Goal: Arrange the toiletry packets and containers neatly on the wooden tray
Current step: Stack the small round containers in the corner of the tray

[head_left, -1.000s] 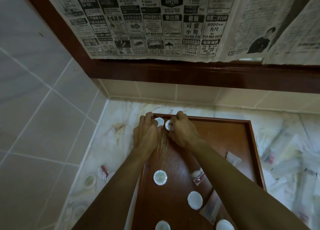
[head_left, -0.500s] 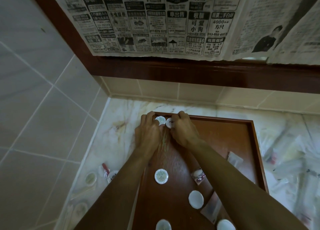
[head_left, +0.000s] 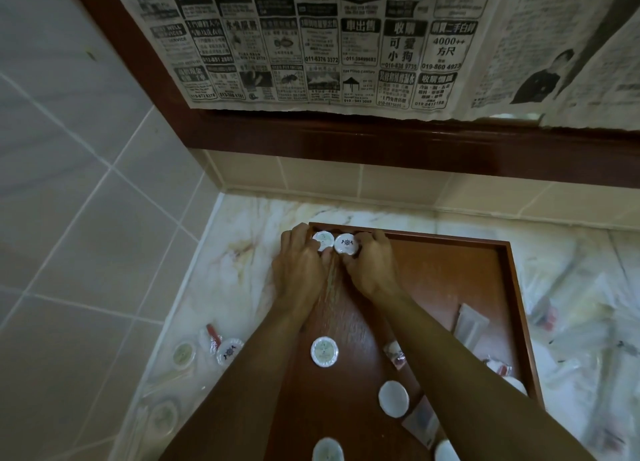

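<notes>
Both hands work at the far left corner of the wooden tray [head_left: 450, 259], which lies on the marble worktop [head_left: 242, 238]. The left hand [head_left: 299, 270] has its fingers curled round a round white container with a pale green label [head_left: 322, 240], and the right hand [head_left: 370, 268] grips a second round container printed with a dark emblem [head_left: 347, 244]. The two touch side by side against the tray's far rim.

The task looks barely begun. Only this pair seems set in a row. Elsewhere on the tray a green-labelled container [head_left: 324, 351], a plain white one [head_left: 393, 399] and two more at the near edge lie scattered, along with a long clear packet [head_left: 471, 323] and a small packet with red contents [head_left: 394, 353]. Off the tray, more containers and packets [head_left: 207, 348] sit on the worktop to the left, and a heap of clear packets [head_left: 581, 322] lies to the right, all probably yet to be placed.
</notes>
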